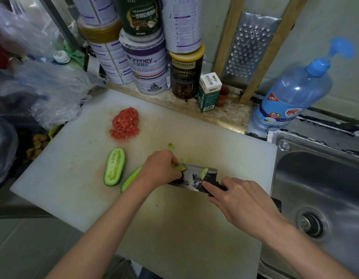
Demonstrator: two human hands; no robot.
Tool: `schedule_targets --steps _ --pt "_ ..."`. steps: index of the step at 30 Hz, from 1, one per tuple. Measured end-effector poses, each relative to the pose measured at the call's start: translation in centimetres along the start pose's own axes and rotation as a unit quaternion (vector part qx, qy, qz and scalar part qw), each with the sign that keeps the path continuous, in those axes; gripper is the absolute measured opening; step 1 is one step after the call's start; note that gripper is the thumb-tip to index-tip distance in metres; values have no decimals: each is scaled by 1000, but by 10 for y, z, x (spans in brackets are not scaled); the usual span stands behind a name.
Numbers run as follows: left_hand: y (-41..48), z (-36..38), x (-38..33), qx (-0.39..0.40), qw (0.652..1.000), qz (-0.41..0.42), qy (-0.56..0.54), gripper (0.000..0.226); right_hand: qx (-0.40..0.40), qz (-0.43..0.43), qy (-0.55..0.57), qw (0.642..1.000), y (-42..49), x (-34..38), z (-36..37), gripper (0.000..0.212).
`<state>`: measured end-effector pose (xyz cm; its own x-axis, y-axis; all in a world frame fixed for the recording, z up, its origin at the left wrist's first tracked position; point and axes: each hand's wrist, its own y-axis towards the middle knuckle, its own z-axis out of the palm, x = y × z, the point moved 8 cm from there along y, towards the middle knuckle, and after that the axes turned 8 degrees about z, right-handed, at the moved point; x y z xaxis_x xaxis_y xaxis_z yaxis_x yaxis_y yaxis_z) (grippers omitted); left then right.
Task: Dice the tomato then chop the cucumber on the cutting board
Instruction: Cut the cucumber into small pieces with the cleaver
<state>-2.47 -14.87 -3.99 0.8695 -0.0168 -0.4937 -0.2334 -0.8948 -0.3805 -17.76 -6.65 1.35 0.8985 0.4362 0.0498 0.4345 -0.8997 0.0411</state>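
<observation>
Chopping this close looks risky: left hand curls over the cucumber strip, right against the cleaver; right hand grips its handle. If the strip rolls, a knuckle could get nicked. The diced tomato sits farther up the cutting board.

place: home kitchen | signs: steel sink, cutting board, grater, stacked tins

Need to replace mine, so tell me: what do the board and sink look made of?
The board looks like white plastic, matte: smooth, no grain, yellowish staining. The sink looks like stainless steel, brushed: grey metallic sheen, soft reflections.
</observation>
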Motion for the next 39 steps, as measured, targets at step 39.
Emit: schedule_targets --steps 39 --pt "-39 34 49 -299 936 -109 -150 39 32 184 245 951 -19 -34 33 40"
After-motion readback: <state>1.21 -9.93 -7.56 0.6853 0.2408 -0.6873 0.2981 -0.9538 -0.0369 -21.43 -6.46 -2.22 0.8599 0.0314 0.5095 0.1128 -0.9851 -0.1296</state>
